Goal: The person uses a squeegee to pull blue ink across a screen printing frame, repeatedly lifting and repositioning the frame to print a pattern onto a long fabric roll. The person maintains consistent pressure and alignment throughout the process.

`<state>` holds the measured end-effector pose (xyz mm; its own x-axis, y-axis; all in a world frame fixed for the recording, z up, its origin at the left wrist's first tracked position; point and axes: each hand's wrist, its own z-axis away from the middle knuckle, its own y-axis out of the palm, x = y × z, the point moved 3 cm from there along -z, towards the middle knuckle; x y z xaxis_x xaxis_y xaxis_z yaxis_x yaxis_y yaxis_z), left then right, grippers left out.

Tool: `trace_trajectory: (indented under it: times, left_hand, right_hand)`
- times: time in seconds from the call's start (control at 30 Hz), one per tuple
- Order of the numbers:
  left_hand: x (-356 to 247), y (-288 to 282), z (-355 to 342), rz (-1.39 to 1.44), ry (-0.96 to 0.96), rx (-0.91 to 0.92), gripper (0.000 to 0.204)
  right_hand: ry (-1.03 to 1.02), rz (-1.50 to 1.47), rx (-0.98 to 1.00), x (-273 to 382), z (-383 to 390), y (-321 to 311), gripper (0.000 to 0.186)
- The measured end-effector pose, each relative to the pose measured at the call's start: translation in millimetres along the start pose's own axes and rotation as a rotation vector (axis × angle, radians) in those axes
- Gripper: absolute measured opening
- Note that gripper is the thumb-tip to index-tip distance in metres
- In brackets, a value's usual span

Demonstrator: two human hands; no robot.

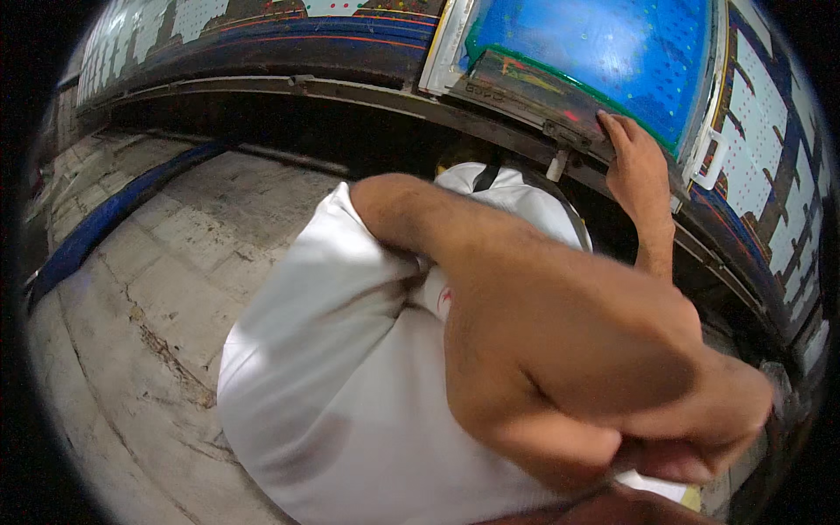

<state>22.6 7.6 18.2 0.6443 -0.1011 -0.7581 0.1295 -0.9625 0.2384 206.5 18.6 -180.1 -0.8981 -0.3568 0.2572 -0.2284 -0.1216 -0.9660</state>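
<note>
At the upper right, the person's right hand (637, 162) reaches to a long dark bar (534, 94), its fingers bent over the bar's right end and its thumb out of sight, so it cannot be told whether they grip the bar or merely rest on it. The bar, smeared with orange and pink, lies along the near edge of a blue screen (630, 44), just beside a band of green that follows the screen's border. A pale frame (440, 61) surrounds the screen; a white loop-shaped handle (721, 162) projects at its right side. Below the bar, near the right hand, is a short pale peg (556, 166). The left arm, bare below a white sleeve, crosses the foreground and conceals part of the right forearm. The left hand (713, 437) appears at the lower right, blurred and partly hidden; whether it is closed or holds anything cannot be told, although a small white-and-yellow patch shows just below it. White clothing (376, 394) fills the lower centre. Dotted white panels (754, 114) stand to either side of the frame, and a blue strip (105, 214) runs across the grey paved floor (201, 201) at left.
</note>
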Motion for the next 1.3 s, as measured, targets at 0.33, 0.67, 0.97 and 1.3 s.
trace_trajectory:
  times: [0.33, 0.67, 0.97, 1.3]
  left_hand:
    - [5, -252, 97, -0.806, -0.476, -0.696, 0.02]
    - [85, -414, 139, -1.865, -0.905, -0.781, 0.054]
    - [88, -419, 131, -1.459, -1.063, -0.92, 0.058]
    - [91, -424, 140, -1.387, -1.006, -1.045, 0.062]
  right_hand:
    - [0.192, 0.048, -0.101, 1, -10, 2, 0.046]
    - [0.196, 0.124, -0.238, 12, -11, 13, 0.038]
    - [0.266, 0.132, -0.383, -9, -43, 19, 0.034]
    - [0.27, 0.241, -0.424, -160, -218, -15, 0.015]
